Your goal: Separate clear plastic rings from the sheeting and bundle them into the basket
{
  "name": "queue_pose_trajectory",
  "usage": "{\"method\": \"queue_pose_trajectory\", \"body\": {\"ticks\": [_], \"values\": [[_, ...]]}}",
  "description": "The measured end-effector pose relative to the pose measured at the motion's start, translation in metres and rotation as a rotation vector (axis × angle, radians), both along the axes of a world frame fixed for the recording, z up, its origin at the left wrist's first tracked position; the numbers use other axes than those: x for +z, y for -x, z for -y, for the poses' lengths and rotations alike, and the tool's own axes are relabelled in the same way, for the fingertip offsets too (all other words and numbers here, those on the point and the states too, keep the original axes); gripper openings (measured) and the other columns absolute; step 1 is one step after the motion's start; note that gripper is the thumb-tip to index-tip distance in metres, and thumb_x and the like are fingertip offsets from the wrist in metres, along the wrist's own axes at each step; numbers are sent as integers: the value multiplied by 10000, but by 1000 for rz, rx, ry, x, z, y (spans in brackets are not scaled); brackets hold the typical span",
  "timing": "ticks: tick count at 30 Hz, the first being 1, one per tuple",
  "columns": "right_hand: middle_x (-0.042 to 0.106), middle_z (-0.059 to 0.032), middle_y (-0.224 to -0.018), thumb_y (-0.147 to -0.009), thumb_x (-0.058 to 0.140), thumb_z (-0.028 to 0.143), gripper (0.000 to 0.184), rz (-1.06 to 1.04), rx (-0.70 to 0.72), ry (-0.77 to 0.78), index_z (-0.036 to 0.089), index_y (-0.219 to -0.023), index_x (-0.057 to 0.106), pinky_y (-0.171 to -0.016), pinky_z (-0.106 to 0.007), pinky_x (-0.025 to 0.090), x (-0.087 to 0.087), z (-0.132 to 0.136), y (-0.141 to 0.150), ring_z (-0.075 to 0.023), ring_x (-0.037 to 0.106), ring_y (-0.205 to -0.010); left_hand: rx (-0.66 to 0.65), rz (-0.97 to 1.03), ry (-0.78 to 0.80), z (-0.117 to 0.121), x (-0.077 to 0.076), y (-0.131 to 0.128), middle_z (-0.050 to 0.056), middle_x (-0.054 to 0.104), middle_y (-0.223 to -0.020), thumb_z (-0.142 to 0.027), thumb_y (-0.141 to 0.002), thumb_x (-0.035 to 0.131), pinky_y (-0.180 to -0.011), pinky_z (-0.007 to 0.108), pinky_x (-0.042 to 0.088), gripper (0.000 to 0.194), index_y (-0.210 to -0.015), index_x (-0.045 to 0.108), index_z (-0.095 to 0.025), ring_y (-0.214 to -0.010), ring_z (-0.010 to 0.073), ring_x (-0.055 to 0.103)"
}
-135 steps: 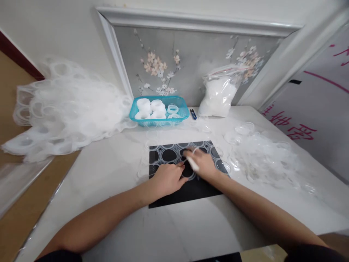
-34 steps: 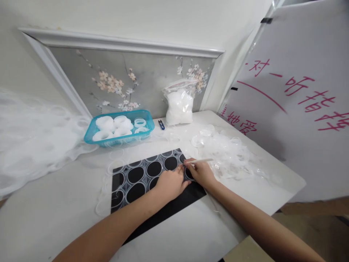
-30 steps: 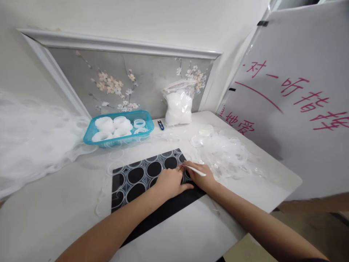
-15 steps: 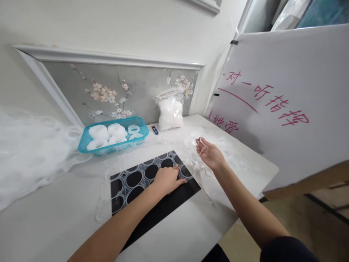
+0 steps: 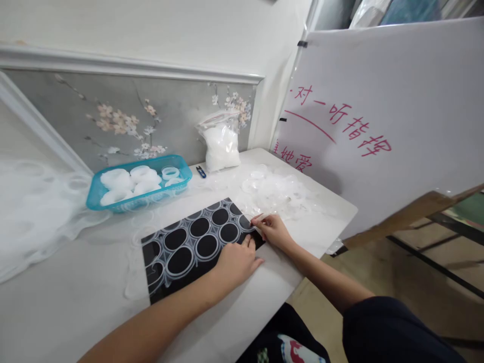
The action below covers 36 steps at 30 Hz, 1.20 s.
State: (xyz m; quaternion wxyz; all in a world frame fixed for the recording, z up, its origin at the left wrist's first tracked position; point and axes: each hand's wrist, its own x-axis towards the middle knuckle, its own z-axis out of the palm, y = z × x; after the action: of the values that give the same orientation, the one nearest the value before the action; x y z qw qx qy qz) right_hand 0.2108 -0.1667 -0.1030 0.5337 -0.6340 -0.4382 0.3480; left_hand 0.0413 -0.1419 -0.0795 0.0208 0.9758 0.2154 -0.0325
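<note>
Black sheet [image 5: 207, 246] under our left hand [image 5: 236, 260], fingers spread; our right hand [image 5: 275, 231], fingers narrow, perhaps pinches a pale tool [image 5: 260, 217].

Soft indoor light, faint shadows, bag [image 5: 222, 143] glare, stretched edges

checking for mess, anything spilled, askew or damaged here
Nothing looks spilled or damaged. Only the clear rings right of the black mat look untidy, heaped in no order; the tray sits upright.

Pale wall [image 5: 151, 35], framed floral panel [image 5: 177, 116], white table [image 5: 321, 212], handwritten whiteboard [image 5: 408, 111]
</note>
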Motion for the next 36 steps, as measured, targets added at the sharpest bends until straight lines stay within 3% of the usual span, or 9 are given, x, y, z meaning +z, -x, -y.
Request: {"method": "queue_pose_trajectory", "body": {"ticks": [4,11,20,25,28,31,33,34,36], "values": [[671,-26,-655,-792,630,492,355,77,19,22,145,-753,692,-355,-207,351,-9,0,1,-73,472,-357,13,10,-16,1,0,0,221,546,-1354,-506,-944,479,-638,366,548,583,-1322,548,-68,-874,307,702],[705,-53,-717,-791,622,507,367,113,20,74,149,-756,694,-358,-217,341,-6,2,3,-68,448,-362,24,28,-3,-2,0,-2,225,535,-1364,-523,-932,491,-650,374,553,597,-1325,539,-76,-880,306,698],[742,-82,-871,-805,614,478,343,173,28,38,152,-771,711,-396,-226,393,-9,0,2,-97,530,-453,40,9,38,-4,-2,-3,237,519,-1369,-543,-933,477,-678,374,533,644,-1383,473,-83,-922,315,686],[760,-56,-925,-876,550,381,271,418,27,3,198,-794,733,-568,-270,487,-8,10,7,-158,646,-618,49,18,90,-8,0,-4,206,538,-1363,-543,-924,481,-710,395,533,617,-1348,505,-95,-925,328,685],[763,-37,-985,-919,488,319,263,633,66,4,249,-919,742,-681,-307,511,-12,20,11,-193,692,-726,76,13,152,-10,2,-5,179,594,-1301,-569,-881,533,-739,410,533,626,-1319,527,-122,-926,333,685],[773,-19,-906,-876,546,262,213,703,110,8,283,-972,735,-713,-303,508,-10,14,2,-204,704,-749,89,17,224,-10,5,-5,174,618,-1261,-591,-849,567,-774,418,529,681,-1326,510,-108,-964,343,674],[771,-21,-825,-802,643,275,129,623,18,-20,267,-886,740,-686,-285,503,0,-5,-16,-204,696,-726,83,36,239,-10,8,-4,182,594,-1297,-619,-834,572,-785,416,528,719,-1322,514,-95,-987,348,667],[764,-31,-776,-765,684,305,93,540,-124,-53,243,-813,734,-663,-280,500,8,-18,-28,-207,688,-715,82,35,242,-11,10,-4,187,574,-1327,-637,-822,576,-787,416,529,743,-1325,515,-93,-994,352,666],[754,-61,-801,-842,583,395,242,466,-282,-99,193,-888,710,-571,-262,478,26,-43,-51,-195,669,-700,83,9,254,-11,14,-2,191,528,-1385,-659,-803,584,-798,423,533,779,-1339,513,-97,-1017,360,661]]}}
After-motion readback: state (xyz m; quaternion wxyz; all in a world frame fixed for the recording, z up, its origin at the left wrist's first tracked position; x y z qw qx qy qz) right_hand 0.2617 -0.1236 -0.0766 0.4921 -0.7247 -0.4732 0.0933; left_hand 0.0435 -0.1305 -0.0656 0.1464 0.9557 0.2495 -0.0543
